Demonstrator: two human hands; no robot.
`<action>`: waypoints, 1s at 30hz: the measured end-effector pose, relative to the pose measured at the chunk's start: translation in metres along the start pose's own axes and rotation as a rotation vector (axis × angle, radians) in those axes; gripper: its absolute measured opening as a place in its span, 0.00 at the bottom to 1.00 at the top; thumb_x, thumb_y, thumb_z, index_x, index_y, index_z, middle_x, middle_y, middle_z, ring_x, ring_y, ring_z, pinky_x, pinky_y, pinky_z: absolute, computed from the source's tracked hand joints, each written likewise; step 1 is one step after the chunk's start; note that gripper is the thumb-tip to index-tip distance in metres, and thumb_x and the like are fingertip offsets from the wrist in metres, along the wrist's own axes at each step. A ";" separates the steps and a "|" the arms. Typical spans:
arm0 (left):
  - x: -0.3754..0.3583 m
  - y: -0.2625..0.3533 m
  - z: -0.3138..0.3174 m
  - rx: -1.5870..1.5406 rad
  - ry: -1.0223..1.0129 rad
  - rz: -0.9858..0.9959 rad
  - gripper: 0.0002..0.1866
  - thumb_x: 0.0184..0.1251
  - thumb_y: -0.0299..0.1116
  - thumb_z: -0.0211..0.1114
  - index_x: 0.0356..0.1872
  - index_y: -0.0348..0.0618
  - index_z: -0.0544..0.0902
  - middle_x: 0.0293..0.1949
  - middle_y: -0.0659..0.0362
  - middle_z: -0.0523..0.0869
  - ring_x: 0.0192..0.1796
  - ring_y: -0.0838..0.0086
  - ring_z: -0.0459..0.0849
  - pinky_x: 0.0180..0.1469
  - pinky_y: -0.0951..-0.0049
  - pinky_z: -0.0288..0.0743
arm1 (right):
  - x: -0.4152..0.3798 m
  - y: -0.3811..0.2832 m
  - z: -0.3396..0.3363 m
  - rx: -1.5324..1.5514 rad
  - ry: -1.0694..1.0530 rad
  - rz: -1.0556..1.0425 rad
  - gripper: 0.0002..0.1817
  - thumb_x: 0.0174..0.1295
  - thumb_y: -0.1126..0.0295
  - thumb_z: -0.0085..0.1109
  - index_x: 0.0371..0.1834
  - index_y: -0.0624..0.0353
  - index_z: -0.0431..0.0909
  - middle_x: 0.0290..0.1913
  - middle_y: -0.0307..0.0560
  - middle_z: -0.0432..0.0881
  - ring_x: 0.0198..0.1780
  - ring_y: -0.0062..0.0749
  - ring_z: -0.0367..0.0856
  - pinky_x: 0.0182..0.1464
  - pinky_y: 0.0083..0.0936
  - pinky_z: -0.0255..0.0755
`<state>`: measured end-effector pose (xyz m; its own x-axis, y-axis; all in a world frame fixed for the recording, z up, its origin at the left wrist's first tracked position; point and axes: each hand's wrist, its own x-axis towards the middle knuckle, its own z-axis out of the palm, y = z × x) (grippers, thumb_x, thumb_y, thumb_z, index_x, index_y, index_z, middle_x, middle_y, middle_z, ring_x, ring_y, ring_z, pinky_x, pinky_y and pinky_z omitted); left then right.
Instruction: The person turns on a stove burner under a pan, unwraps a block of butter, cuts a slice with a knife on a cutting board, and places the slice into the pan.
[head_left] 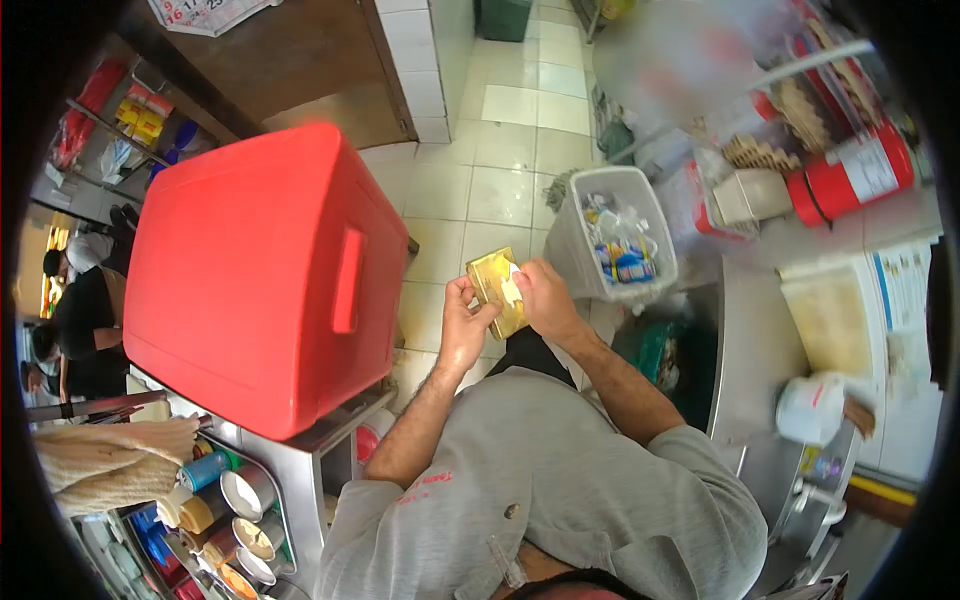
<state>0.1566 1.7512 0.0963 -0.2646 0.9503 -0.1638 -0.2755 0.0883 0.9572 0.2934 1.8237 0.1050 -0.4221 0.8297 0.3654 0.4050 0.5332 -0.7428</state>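
Note:
My left hand (463,325) grips the lower left edge of a flat gold foil packet (494,285), held in front of my chest above the tiled floor. At the packet's right side my right hand (545,300) pinches a small white flap or label (511,285) on it. Both forearms reach out from the grey shirt I wear. The packet's underside is hidden.
A big red cooler box (255,275) sits on a steel stand at my left, with tins and cups (235,500) below it. A white bin of wrappers (615,235) stands ahead on the right beside a steel counter (750,340). A red extinguisher (850,175) lies farther right. People stand far left (80,320).

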 end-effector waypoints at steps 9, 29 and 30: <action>0.168 0.068 0.029 -0.355 0.203 -0.149 0.22 0.56 0.16 0.57 0.51 0.39 0.62 0.49 0.53 0.76 0.47 0.72 0.78 0.46 0.73 0.76 | 0.194 0.088 -0.007 0.407 -0.145 0.330 0.08 0.65 0.69 0.52 0.34 0.65 0.70 0.24 0.44 0.73 0.28 0.24 0.70 0.34 0.25 0.68; 0.429 0.132 -0.096 -0.341 0.655 0.131 0.29 0.66 0.24 0.54 0.66 0.38 0.56 0.51 0.49 0.75 0.51 0.72 0.76 0.51 0.73 0.72 | 0.553 0.089 0.141 0.358 -0.677 -0.508 0.04 0.58 0.77 0.59 0.35 0.64 0.78 0.34 0.47 0.77 0.35 0.37 0.78 0.36 0.27 0.74; 0.437 0.137 -0.104 -0.224 0.691 0.134 0.30 0.66 0.23 0.54 0.68 0.40 0.54 0.51 0.50 0.75 0.50 0.72 0.76 0.50 0.74 0.72 | 0.567 0.086 0.153 0.366 -0.684 -0.536 0.03 0.58 0.77 0.58 0.35 0.64 0.77 0.33 0.47 0.77 0.34 0.37 0.78 0.36 0.27 0.74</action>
<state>-0.0933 2.1476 0.1305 -0.8105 0.5375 -0.2329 -0.3629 -0.1486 0.9199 -0.0350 2.3148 0.1624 -0.9100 0.1491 0.3869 -0.2122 0.6341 -0.7435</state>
